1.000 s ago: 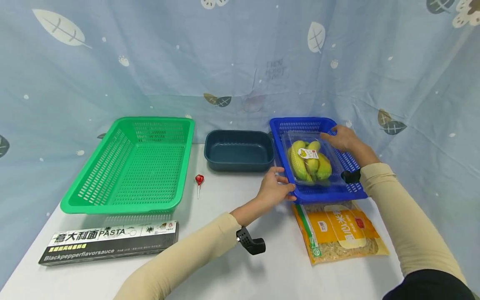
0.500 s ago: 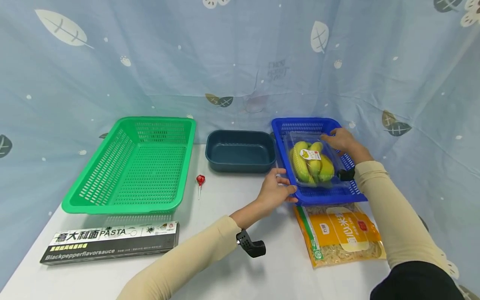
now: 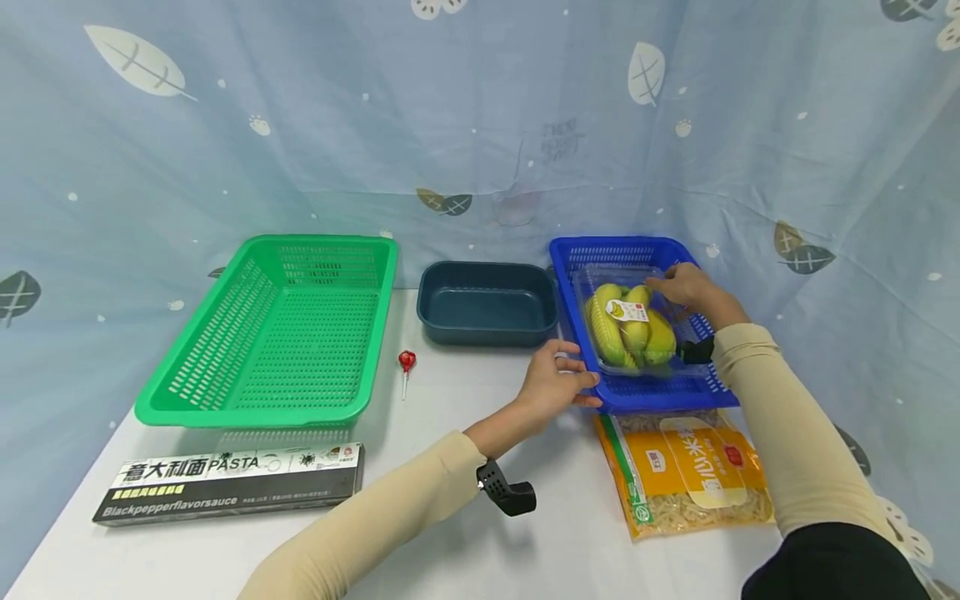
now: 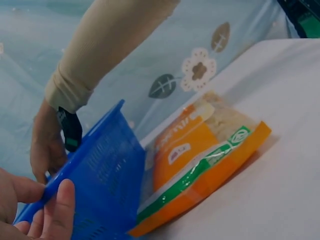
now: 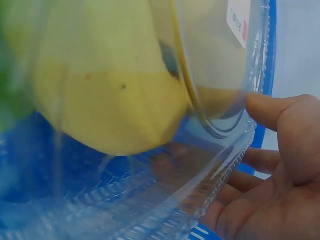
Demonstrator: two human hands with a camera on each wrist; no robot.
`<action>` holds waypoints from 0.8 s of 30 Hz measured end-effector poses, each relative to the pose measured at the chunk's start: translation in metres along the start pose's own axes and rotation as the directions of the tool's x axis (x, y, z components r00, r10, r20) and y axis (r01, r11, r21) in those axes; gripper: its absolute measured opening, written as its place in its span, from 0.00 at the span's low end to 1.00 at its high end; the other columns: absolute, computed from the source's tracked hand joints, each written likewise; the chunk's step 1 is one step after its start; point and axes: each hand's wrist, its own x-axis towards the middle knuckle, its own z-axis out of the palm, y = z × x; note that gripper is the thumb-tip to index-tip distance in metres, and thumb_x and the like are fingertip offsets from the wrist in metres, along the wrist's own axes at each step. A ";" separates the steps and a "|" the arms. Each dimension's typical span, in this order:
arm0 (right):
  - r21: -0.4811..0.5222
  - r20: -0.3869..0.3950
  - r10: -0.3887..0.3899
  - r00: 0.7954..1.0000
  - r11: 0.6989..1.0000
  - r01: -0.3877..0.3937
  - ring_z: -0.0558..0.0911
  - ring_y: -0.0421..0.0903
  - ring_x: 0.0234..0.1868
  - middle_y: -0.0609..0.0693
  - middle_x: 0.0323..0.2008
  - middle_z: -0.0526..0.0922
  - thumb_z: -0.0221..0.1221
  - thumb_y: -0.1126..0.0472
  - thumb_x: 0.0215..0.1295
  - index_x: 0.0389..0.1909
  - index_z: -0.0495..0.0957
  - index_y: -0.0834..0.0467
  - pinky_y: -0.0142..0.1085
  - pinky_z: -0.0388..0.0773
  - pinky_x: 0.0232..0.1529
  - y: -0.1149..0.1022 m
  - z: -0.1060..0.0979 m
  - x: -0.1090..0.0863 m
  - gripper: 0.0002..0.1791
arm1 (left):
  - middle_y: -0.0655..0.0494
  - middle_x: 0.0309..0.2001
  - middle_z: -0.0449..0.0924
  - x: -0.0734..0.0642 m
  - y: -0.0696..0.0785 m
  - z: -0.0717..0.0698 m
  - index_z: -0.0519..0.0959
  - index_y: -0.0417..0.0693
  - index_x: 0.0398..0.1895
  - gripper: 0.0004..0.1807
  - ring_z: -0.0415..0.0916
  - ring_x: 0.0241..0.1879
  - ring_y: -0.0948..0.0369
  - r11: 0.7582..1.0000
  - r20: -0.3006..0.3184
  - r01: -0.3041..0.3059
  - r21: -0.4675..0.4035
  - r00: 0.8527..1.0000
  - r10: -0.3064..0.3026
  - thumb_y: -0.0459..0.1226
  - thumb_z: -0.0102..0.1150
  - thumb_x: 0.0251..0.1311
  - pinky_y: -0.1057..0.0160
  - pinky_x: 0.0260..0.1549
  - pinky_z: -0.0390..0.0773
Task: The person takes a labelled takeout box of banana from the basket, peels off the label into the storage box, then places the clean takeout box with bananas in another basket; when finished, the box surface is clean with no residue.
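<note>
A clear plastic box (image 3: 675, 360) of yellow-green bananas (image 3: 606, 325), with a white label, lies inside the blue basket (image 3: 652, 402). My right hand (image 3: 692, 290) pinches the box's far right edge; in the right wrist view the thumb (image 5: 267, 109) sits on top, while fingers show through the plastic underneath. At the basket's left side my left hand (image 3: 553, 385) grips the rim. The left wrist view shows its thumb (image 4: 27, 190) over the rim and its other fingers along the outside wall.
An orange bag of noodles (image 3: 690, 475) lies just before the blue basket. Left of it stand a dark teal tub (image 3: 487, 337) and a large green basket (image 3: 258, 417). A red lollipop (image 3: 407, 362) and a black-and-white pasta box (image 3: 232, 483) lie on the white table (image 3: 442, 417).
The right hand has shifted slightly nearer along the box's edge, and its forearm has swung inward a little. Left hand, basket and box keep their places; the head view has turned slightly left.
</note>
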 end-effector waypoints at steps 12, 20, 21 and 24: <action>0.120 -0.129 -0.010 0.992 0.992 0.025 0.78 0.66 0.49 0.75 0.57 0.68 0.48 0.52 0.77 0.70 0.56 0.77 0.48 0.85 0.35 -0.003 -0.002 -0.005 0.35 | 0.44 0.39 0.74 -0.002 -0.001 0.000 0.70 0.40 0.54 0.22 0.81 0.31 0.55 1.000 0.001 -0.010 0.003 1.000 0.010 0.21 0.63 0.59 0.55 0.28 0.86; 0.127 -0.247 -0.048 0.968 0.989 0.082 0.83 0.62 0.34 0.77 0.54 0.69 0.50 0.52 0.76 0.68 0.60 0.77 0.48 0.84 0.29 -0.006 -0.014 -0.014 0.34 | 0.45 0.38 0.73 -0.004 -0.001 0.001 0.70 0.39 0.54 0.22 0.81 0.31 0.55 1.000 0.021 -0.022 0.005 1.000 0.022 0.21 0.63 0.59 0.54 0.30 0.86; 0.127 -0.265 -0.053 0.963 0.988 0.090 0.82 0.60 0.30 0.77 0.53 0.69 0.50 0.52 0.76 0.68 0.60 0.76 0.49 0.84 0.28 -0.007 -0.016 -0.016 0.34 | 0.45 0.38 0.73 -0.004 -0.001 0.001 0.69 0.39 0.55 0.22 0.81 0.30 0.55 1.000 0.024 -0.024 0.006 0.999 0.024 0.21 0.63 0.59 0.54 0.30 0.86; 0.119 -0.314 -0.066 0.947 0.987 0.109 0.82 0.57 0.25 0.75 0.51 0.71 0.49 0.50 0.77 0.68 0.61 0.74 0.50 0.83 0.28 -0.011 -0.022 -0.021 0.34 | 0.45 0.39 0.74 -0.004 -0.002 -0.001 0.69 0.39 0.55 0.23 0.81 0.30 0.55 1.000 0.025 -0.023 0.012 0.999 0.023 0.21 0.63 0.59 0.55 0.29 0.86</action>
